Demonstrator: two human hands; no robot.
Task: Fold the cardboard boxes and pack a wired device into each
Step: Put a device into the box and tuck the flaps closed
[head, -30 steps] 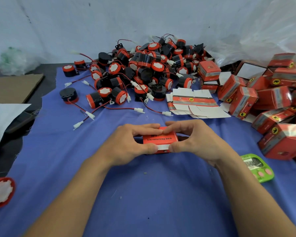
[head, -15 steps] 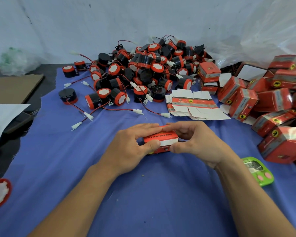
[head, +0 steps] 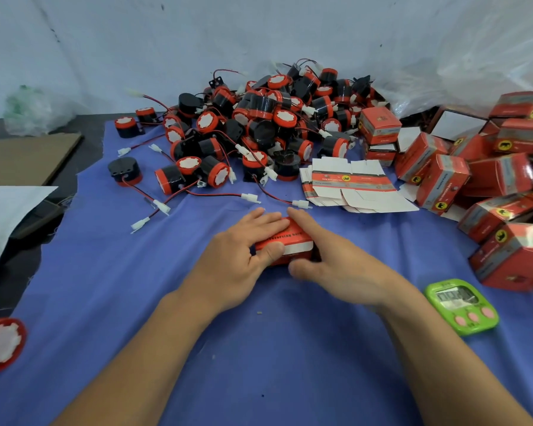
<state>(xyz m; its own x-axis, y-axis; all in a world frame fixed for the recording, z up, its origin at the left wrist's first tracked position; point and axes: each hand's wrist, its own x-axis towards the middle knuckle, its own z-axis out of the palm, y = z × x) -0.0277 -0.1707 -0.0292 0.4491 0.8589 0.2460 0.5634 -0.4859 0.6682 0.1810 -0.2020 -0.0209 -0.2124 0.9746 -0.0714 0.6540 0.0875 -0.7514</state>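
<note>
A small red cardboard box (head: 285, 241) sits low at the centre of the blue cloth (head: 136, 302) covering the table, pressed between both hands; the left hand (head: 237, 253) wraps its grip around the box's left end, fingers over the top and thumb on the near face beside a white band; the right hand (head: 330, 259) lies against the box's right side, forefinger stretched along the far top edge and thumb low at the near corner — its outline is blurred, so I cannot tell whether that grip is truly closed on the box or only resting against it. At 12 o'clock from the box lies a heap of wired devices (head: 268, 124), black drums with red caps, red-and-black leads trailing white plugs toward the hands; at about 1 o'clock, a stack of flat unfolded cartons (head: 351, 189) lies just beside the heap; at 2 to 3 o'clock, a pile of folded red boxes (head: 486, 179) spreads to the frame's edge. A green timer (head: 460, 305) rests at 4 o'clock near the right forearm; one lone red-capped device (head: 2, 344) lies at 8 o'clock, well apart, by the left edge; a sheet of brown cardboard (head: 25, 155) lies off the cloth at 10 o'clock.
</note>
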